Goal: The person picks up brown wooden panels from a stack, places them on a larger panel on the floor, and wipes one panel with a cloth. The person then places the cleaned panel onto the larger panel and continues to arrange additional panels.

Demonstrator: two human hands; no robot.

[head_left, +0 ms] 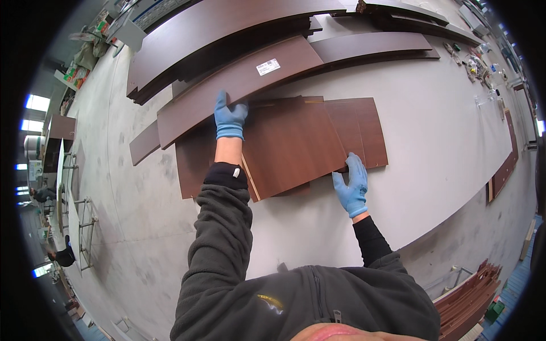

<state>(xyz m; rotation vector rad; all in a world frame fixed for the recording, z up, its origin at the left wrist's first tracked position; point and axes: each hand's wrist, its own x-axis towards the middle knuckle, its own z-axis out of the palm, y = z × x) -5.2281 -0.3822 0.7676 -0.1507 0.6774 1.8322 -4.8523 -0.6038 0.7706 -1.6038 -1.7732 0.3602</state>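
My left hand, in a light blue glove, grips the near edge of a long brown board with a white label. One digit lies over the board's top; the other fingers are partly hidden at its edge. My right hand, gloved alike, is at the near right corner of a wide reddish-brown panel. Its fingers reach over the corner with the thumb at the near edge. That panel lies askew on other brown panels, which show at its right and left.
A pale worktable bears the boards. Stacked long dark boards lie beyond, with more at the far right. Small hardware and clear bags sit on the right. Brown strips are piled at lower right. A person is far left.
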